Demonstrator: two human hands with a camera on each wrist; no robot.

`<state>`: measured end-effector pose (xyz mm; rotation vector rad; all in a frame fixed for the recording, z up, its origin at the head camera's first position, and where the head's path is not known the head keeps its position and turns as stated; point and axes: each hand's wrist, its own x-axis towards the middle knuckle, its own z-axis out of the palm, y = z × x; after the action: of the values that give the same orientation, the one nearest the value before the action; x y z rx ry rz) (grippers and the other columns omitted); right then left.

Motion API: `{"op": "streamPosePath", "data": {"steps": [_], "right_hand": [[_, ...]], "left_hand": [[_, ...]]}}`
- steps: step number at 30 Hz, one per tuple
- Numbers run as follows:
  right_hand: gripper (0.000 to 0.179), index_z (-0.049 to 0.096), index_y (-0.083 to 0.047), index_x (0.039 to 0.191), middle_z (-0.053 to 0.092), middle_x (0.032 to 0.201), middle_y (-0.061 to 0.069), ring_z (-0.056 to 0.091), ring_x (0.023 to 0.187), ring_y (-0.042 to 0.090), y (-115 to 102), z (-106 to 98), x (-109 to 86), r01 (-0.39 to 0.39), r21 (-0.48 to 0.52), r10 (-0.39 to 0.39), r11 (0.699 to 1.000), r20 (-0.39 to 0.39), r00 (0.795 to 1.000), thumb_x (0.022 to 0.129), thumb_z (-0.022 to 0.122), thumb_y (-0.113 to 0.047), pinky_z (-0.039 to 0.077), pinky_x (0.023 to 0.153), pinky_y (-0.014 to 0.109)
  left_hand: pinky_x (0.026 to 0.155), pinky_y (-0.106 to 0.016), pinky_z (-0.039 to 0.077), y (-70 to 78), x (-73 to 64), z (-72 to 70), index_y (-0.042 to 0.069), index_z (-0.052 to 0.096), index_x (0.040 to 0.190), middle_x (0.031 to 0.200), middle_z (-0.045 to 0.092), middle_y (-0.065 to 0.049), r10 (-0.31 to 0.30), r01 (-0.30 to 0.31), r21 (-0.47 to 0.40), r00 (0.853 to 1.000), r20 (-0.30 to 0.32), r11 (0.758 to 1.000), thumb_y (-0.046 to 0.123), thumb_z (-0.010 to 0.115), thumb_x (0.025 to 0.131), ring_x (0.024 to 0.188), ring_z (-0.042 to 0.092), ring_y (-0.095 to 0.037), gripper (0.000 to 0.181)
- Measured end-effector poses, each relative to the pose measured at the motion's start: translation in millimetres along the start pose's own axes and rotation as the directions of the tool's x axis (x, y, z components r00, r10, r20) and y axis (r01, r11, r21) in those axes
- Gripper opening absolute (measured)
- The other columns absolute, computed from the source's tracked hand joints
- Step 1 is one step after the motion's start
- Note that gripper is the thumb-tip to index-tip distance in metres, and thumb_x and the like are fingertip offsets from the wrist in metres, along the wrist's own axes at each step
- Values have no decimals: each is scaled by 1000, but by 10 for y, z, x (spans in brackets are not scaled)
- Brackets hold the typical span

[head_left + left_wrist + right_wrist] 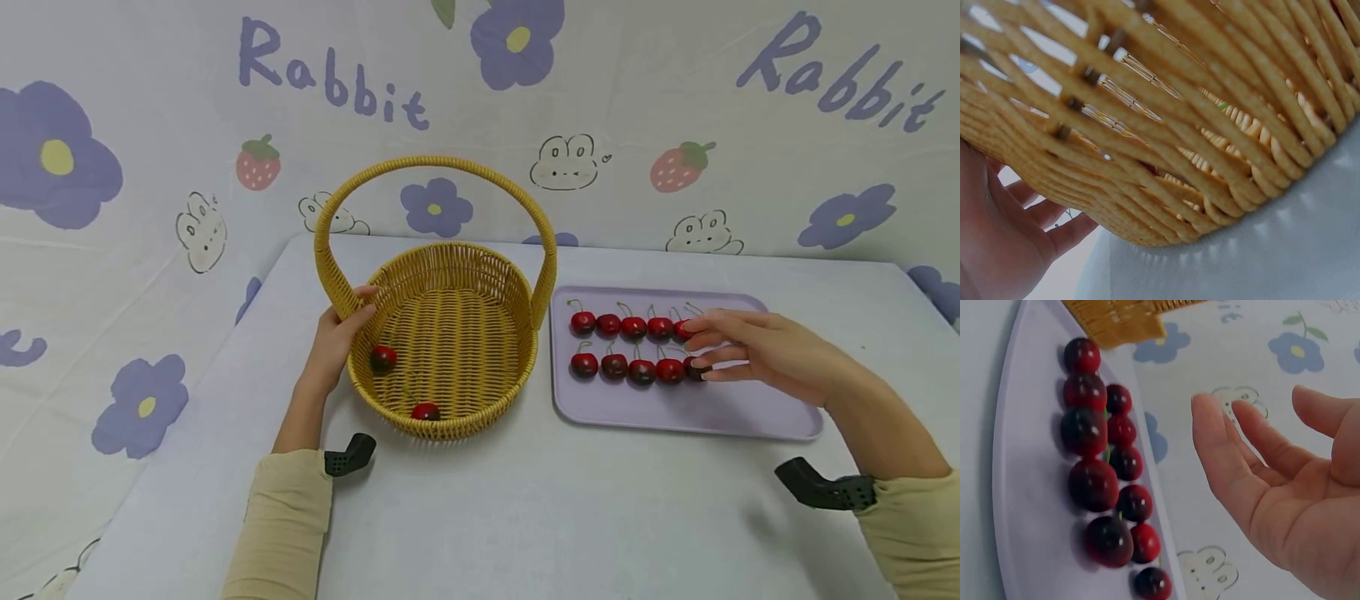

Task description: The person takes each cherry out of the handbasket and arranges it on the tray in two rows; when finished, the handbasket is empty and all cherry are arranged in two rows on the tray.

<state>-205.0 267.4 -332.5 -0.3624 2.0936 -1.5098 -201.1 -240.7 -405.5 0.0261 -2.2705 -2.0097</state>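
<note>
A yellow wicker basket (450, 427) with a tall arched handle stands on the table. My left hand (330, 343) grips its left rim at the foot of the handle; in the left wrist view the fingers (1072, 232) reach round beyond the woven wall. Inside the basket lie one cherry (383, 359) by the left wall and another cherry (425, 412) at the near edge. Over the right part of a lilac tray (750, 412) hovers my right hand (780, 350), fingers loosely bent with nothing between them. Two rows of stemmed cherries (642, 372) lie on the tray, the right-end ones partly hidden behind the fingertips.
The tray stands just right of the basket on a white table (525, 517). Behind the table hangs a white cloth (630, 92) printed with flowers, rabbits and strawberries. The basket's handle (435, 162) arches high above its rim.
</note>
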Motion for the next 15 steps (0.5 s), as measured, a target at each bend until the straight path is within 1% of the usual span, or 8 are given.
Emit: {"op": "streamPosePath", "data": {"steps": [4, 8, 9, 11, 15], "right_hand": [[31, 62, -14, 121, 60, 114, 11, 61, 101, 27, -112, 122, 48, 41, 50, -45, 998, 72, 996, 105, 37, -26, 52, 83, 38], [33, 61, -9, 122, 58, 116, 15, 62, 99, 29, -237, 265, 123, 60, 82, -70, 995, 131, 989, 105, 38, -25, 51, 84, 40], [34, 59, -6, 124, 58, 116, 16, 62, 99, 31, -268, 302, 147, 63, 97, -77, 993, 149, 986, 105, 38, -25, 50, 85, 41], [35, 57, -3, 124, 57, 116, 18, 61, 99, 31, -331, 382, 198, 54, 123, -75, 991, 176, 982, 105, 39, -25, 50, 86, 42], [38, 53, 1, 126, 54, 118, 22, 60, 101, 31, -467, 553, 299, -4, 158, -30, 987, 213, 977, 103, 42, -27, 49, 87, 43]], "left_hand": [[106, -41, 26, -7, 2, -3, 2, 47, 138, 142, 43, -14, 1, -1, -1, 1000, 0, 1000, 19, 50, 100, 126, 40, -25, 42], [106, -42, 25, -6, 1, -10, 2, 48, 138, 142, 43, -15, 0, 0, 4, 1000, -1, 1000, 19, 50, 100, 127, 39, -25, 42], [106, -42, 25, -7, 1, -12, 2, 48, 138, 142, 43, -15, 0, 0, 4, 1000, -2, 1000, 19, 50, 100, 127, 39, -26, 42], [107, -43, 24, -3, -1, -12, 2, 47, 138, 142, 43, -15, 1, -1, 5, 1000, -1, 1000, 20, 50, 100, 128, 38, -26, 43], [107, -43, 24, 1, -2, -8, 1, 47, 138, 142, 43, -15, 4, -4, 9, 1000, 0, 1000, 20, 50, 100, 129, 37, -26, 43]]}}
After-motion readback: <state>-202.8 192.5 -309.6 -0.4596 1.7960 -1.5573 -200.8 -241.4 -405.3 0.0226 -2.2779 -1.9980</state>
